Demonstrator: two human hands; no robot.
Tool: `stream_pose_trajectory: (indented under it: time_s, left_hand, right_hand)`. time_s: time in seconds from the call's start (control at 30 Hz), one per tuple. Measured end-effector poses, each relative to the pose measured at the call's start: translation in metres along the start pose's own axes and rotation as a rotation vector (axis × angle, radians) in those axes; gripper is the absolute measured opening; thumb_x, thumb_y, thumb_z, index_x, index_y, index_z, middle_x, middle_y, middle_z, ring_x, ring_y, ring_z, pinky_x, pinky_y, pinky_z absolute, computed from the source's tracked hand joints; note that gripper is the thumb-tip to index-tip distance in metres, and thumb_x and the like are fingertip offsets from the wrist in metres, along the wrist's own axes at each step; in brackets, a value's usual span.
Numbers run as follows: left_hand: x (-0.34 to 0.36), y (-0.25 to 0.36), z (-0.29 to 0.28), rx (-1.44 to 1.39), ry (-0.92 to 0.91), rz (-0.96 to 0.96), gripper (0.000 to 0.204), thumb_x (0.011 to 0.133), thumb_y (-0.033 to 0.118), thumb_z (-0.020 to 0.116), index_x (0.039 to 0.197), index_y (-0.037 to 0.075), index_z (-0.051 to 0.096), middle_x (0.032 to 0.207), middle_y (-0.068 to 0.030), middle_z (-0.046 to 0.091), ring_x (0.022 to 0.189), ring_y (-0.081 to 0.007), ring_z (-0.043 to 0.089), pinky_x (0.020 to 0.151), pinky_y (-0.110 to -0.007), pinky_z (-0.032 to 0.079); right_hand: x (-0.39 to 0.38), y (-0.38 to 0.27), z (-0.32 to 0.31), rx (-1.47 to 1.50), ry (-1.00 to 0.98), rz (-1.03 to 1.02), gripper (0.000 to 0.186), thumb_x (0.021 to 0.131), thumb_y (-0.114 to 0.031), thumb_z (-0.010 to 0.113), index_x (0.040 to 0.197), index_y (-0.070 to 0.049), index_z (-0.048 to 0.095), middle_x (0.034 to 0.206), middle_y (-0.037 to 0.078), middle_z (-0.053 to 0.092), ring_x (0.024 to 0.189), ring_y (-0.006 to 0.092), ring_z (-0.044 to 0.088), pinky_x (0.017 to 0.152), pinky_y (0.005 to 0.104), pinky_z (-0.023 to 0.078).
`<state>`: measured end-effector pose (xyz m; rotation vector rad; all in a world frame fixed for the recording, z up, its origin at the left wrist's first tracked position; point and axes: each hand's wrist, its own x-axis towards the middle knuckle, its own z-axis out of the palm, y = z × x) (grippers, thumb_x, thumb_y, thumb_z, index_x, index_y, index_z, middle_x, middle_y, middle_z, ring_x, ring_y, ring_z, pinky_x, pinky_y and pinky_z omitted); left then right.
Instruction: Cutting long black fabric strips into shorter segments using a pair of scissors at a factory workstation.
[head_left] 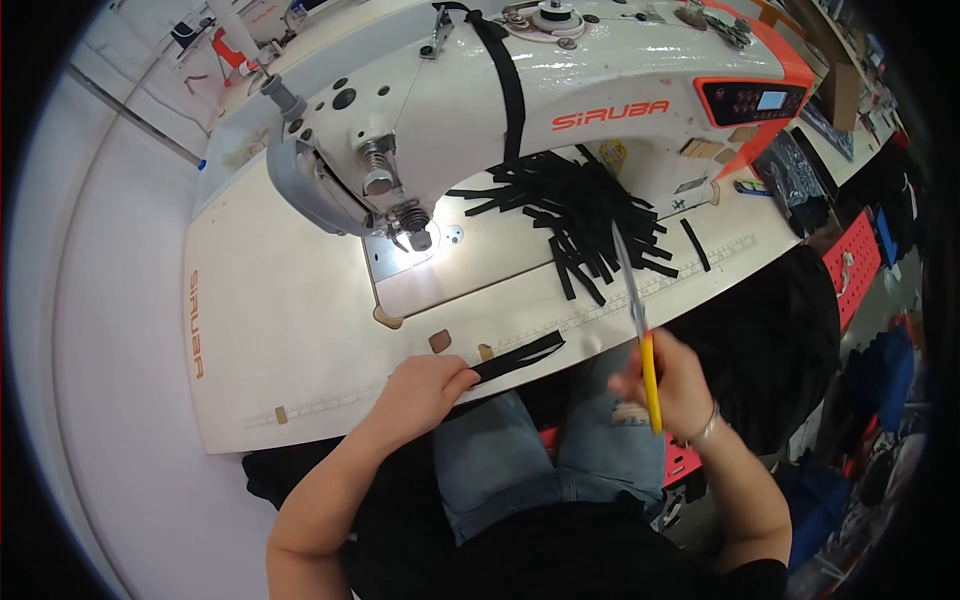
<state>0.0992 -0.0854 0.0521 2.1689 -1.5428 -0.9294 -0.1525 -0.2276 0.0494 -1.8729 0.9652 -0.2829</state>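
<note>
My left hand [425, 392] is closed on a folded black fabric strip [520, 357] at the table's front edge. The strip's two layers spread slightly apart at their right ends. On the right, my right hand [672, 385] grips scissors [651, 375] with yellow handles, held above the table edge. Their metal blades point away from me, toward a heap of short cut black strips [585, 205]. That heap lies under the arm of the white sewing machine [590, 75]. A single black strip piece [695, 245] lies apart, right of the heap.
The machine's lit needle area [420, 240] is left of the heap. A printed ruler [690, 275] runs along the white table [270, 330] near its front edge. Dark fabric [765, 330] hangs at the right. A clear plastic bag [795, 165] lies beyond the machine's right end.
</note>
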Motion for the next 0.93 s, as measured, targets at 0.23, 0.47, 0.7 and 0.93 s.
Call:
stream_pose_trajectory:
  time_s: [0.23,0.47,0.7,0.93]
  left_hand:
    - [0.003,0.002,-0.001,-0.009,-0.047,-0.007,0.020,0.083,0.020,0.053,0.080,0.002,0.060,0.068,-0.0152,0.057,0.065,-0.0311,0.055,0.059,-0.036,0.042]
    - [0.003,0.002,-0.002,-0.047,-0.045,0.014,0.021,0.084,0.021,0.053,0.079,0.002,0.060,0.065,-0.0142,0.056,0.060,-0.0275,0.054,0.057,-0.033,0.042]
    - [0.004,-0.002,-0.002,-0.062,-0.067,0.010,0.020,0.083,0.020,0.053,0.078,0.003,0.061,0.065,-0.0135,0.057,0.060,-0.0265,0.054,0.057,-0.032,0.042]
    - [0.004,-0.002,-0.005,-0.045,-0.095,-0.009,0.020,0.083,0.021,0.053,0.079,0.003,0.062,0.068,-0.0140,0.058,0.064,-0.0260,0.056,0.060,-0.032,0.043]
  right_hand:
    - [-0.065,0.033,0.056,0.407,-0.587,0.115,0.040,0.082,-0.039,0.057,0.100,-0.004,0.050,0.086,0.011,0.056,0.080,0.0234,0.056,0.072,0.0306,0.044]
    - [-0.067,0.027,0.090,0.499,-0.704,0.157,0.037,0.088,-0.037,0.047,0.100,-0.002,0.048,0.087,0.013,0.054,0.081,0.0232,0.055,0.072,0.0303,0.043]
    - [-0.058,0.010,0.097,0.432,-0.718,0.310,0.036,0.087,-0.038,0.049,0.095,-0.002,0.049,0.080,0.012,0.054,0.073,0.0219,0.055,0.068,0.0310,0.043]
    - [-0.064,0.017,0.109,0.475,-0.659,0.252,0.043,0.083,-0.043,0.053,0.097,-0.003,0.050,0.094,0.012,0.059,0.087,0.0272,0.058,0.074,0.0322,0.045]
